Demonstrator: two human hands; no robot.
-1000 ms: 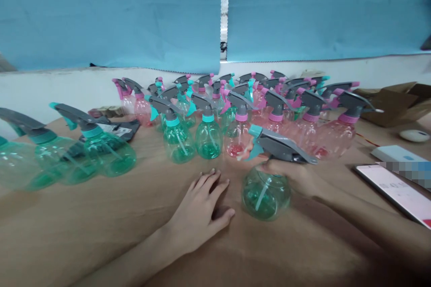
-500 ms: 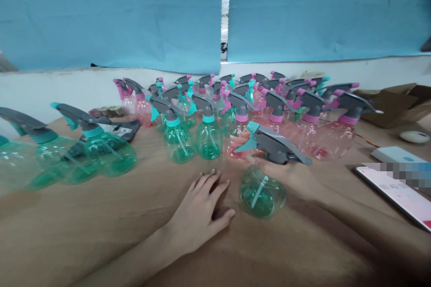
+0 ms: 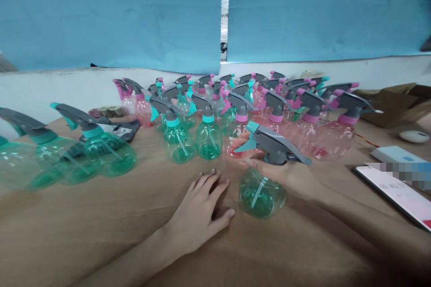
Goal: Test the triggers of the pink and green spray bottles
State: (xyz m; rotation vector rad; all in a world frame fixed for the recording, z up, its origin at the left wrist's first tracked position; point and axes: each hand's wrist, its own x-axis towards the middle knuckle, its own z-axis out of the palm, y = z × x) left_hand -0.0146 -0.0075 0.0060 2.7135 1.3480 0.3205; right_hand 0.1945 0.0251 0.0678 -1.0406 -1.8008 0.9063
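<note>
My right hand (image 3: pixel 286 175) is closed round the neck of a green spray bottle (image 3: pixel 261 195) with a grey trigger head (image 3: pixel 272 143) and teal nozzle, held upright just in front of me. My left hand (image 3: pixel 200 213) lies flat on the brown table (image 3: pixel 101 228), fingers stretched out, a little left of that bottle and holding nothing. Behind them stand several green spray bottles (image 3: pixel 208 136) and several pink spray bottles (image 3: pixel 333 136) in a crowded group.
Two large green spray bottles (image 3: pixel 104 150) stand at the left edge. A phone (image 3: pixel 397 193) and a white box (image 3: pixel 397 154) lie at the right, with a white oval object (image 3: pixel 415 136) and brown paper (image 3: pixel 393 103) behind. A blue curtain (image 3: pixel 134 13) hangs at the back.
My right hand has shifted the green bottle slightly left and away from me. My left hand has stayed flat in place.
</note>
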